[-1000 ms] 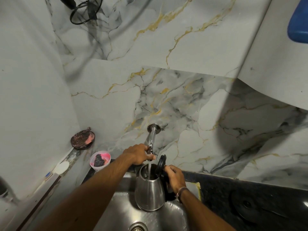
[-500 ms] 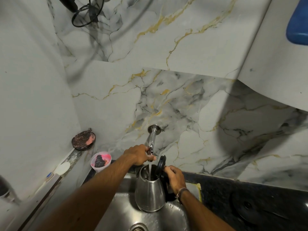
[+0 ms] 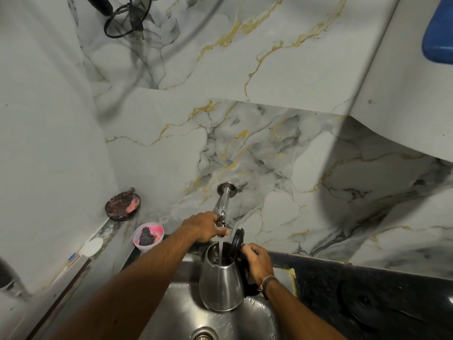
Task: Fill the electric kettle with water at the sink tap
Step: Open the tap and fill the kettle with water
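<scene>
A stainless steel electric kettle (image 3: 221,288) stands upright over the steel sink (image 3: 179,312), its black lid (image 3: 237,242) flipped open. My right hand (image 3: 256,262) grips the kettle's black handle on its right side. A chrome wall tap (image 3: 224,202) comes out of the marble wall above. My left hand (image 3: 203,227) is closed around the tap's end. A thin stream of water (image 3: 220,251) runs from the tap straight down into the kettle's open mouth.
A pink cup with a dark scrubber (image 3: 148,236) stands left of the sink. A round dirty dish (image 3: 122,203) leans in the corner. Black countertop (image 3: 367,298) lies to the right. The sink drain (image 3: 203,336) is at the bottom edge. Cables (image 3: 125,18) hang overhead.
Hands, kettle and water stream hold the same position; only the camera view shifts slightly downward.
</scene>
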Demonstrator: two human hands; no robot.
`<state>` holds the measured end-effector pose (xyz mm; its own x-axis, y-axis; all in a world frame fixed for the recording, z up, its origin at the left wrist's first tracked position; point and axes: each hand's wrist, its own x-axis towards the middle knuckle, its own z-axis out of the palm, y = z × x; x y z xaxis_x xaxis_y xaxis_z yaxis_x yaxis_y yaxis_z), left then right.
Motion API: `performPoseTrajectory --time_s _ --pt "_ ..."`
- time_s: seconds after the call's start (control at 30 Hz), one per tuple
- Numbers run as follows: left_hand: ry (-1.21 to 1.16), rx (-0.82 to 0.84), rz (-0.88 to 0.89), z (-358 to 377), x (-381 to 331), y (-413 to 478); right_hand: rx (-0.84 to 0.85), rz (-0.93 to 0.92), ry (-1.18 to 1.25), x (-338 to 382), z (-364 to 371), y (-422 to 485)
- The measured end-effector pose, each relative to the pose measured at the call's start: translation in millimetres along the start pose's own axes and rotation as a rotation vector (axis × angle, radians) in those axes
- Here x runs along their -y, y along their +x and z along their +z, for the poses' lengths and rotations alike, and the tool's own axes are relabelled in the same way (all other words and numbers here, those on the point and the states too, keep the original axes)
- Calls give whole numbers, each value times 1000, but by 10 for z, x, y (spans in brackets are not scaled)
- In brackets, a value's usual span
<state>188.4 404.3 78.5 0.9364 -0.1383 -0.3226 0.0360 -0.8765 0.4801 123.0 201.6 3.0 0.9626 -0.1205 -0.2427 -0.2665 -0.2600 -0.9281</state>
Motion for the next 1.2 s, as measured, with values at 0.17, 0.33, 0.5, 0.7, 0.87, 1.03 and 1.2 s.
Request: performPoseTrajectory --time_s 0.17,0.33,0.5,0.7,0.87,1.03,1.2 --pt "11 -4 5 -8 -8 -4 -4 -5 -23 4 13 -1" --pt "14 -1 11 -2 2 9 -1 1 -25 -23 7 4" --pt "19 0 10 7 17 37 5 0 -33 -24 11 3" --pt "15 -6 14 10 23 38 -21 6 -18 -9 10 -19" --pt "9 -19 24 17 25 27 -22 10 -18 -28 8 -4" --pt "48 -86 37 44 33 -20 -12 -5 -24 -44 3 -27" --pt "97 -239 44 125 43 -70 -18 -10 -16 -21 -7 -40"
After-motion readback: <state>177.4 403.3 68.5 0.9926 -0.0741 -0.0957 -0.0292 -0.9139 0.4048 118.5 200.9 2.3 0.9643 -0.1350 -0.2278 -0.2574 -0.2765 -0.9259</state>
